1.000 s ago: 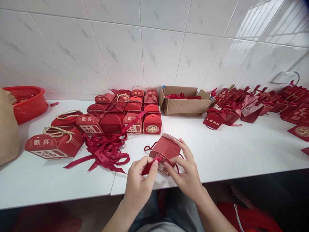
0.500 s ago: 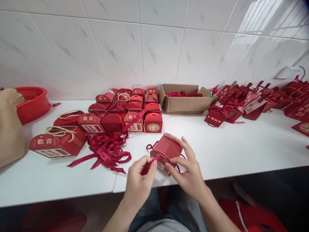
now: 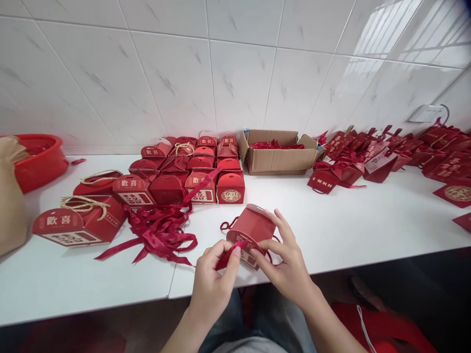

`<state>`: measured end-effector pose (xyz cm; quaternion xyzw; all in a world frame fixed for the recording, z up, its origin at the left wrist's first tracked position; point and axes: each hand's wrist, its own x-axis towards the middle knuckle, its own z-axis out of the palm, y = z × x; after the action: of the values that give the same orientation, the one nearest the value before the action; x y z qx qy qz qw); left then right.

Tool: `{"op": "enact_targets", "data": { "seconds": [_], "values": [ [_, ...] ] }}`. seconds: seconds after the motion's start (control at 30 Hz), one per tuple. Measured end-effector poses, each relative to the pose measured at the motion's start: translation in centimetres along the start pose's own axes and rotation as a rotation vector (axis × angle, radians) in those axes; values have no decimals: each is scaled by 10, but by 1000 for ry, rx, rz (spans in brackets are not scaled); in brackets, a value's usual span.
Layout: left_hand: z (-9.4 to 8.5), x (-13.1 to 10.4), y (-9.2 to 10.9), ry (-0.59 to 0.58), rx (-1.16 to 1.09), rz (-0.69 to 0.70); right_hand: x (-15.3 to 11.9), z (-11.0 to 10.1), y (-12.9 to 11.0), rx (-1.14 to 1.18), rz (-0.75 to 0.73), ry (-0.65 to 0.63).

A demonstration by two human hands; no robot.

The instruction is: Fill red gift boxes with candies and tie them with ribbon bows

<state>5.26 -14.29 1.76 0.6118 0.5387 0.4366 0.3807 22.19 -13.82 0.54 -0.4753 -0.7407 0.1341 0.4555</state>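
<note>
A small red gift box [image 3: 253,224] with a rounded flap stands tilted at the table's front edge, a dark red cord showing at its sides. My left hand [image 3: 217,274] pinches a red ribbon [image 3: 225,258] between thumb and fingers, its end against the slot in the box's near flap. My right hand [image 3: 285,257] is closed around the box's right side, thumb on the front and fingers along the top and side. Left of my hands lies a loose heap of red ribbons [image 3: 162,235].
Rows of red boxes [image 3: 167,189] stand behind the ribbons, with a rope-handled box [image 3: 83,223] at left. A cardboard carton [image 3: 279,162] holds more ribbon. Several ribboned boxes [image 3: 326,177] crowd the right. A red basin [image 3: 44,164] and a brown bag [image 3: 11,196] are at far left.
The view has shifted slightly. My left hand holds the ribbon end at the box's flap as before, and my right hand keeps its grip on the box.
</note>
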Motion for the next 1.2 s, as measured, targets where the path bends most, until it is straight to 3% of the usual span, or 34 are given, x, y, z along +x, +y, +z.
{"op": "enact_targets", "data": {
  "seconds": [0.17, 0.3, 0.47, 0.53, 0.73, 1.0, 1.2],
  "values": [
    [0, 0, -7, 17, 41, 42, 0, 0, 1, 19, 8, -24],
    [1, 2, -1, 24, 62, 46, -3, 0, 2, 15, -16, -38],
    [5, 8, 6, 53, 128, 69, 5, -2, 9, -161, -35, 133],
    [5, 10, 6, 58, 168, 99, 14, -5, 12, -267, -92, 177],
    [6, 12, 7, 31, 193, 63, 38, -8, 17, -342, -358, 123],
    [6, 10, 15, -117, 87, 15, 41, -5, 20, -298, -417, 180],
    [-2, 21, 25, 125, 215, 259, 62, -29, 19, -316, -237, 494]
  ]
}}
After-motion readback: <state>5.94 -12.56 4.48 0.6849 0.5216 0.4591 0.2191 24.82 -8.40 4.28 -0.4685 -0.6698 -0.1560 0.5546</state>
